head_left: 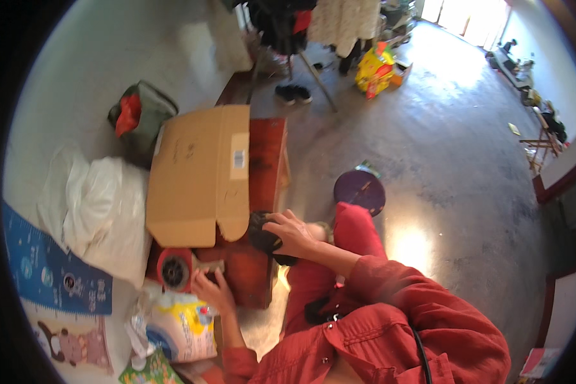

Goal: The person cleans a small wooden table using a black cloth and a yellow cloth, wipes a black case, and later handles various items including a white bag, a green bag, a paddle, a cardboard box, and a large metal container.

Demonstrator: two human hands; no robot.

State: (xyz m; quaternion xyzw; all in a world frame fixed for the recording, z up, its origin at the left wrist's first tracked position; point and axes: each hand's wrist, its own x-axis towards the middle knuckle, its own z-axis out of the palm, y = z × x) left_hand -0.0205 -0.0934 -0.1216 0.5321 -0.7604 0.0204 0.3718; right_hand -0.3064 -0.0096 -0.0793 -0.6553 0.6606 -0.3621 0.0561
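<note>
My right hand (292, 235) rests with bent fingers on a dark, rounded black object (264, 234) at the right edge of a reddish-brown wooden table (248, 276). The object's kind does not show clearly. Lower left, my left hand (215, 292) has its fingers curled by a small dark piece, too small to name. Just beyond its fingertips lies a small beige piece (214, 265). Beside that is a red round thing with a black ribbed hub (174, 270). A brown cardboard box (192, 176) covers much of the table above both hands.
White plastic sacks (102, 205) and a green-grey bag (144, 121) stand left of the table. A yellow-and-white package (184, 329) is beside my left forearm. A round purple stool (360, 192) stands past my knee. Farther off are dark shoes (293, 95) and a yellow bag (374, 72).
</note>
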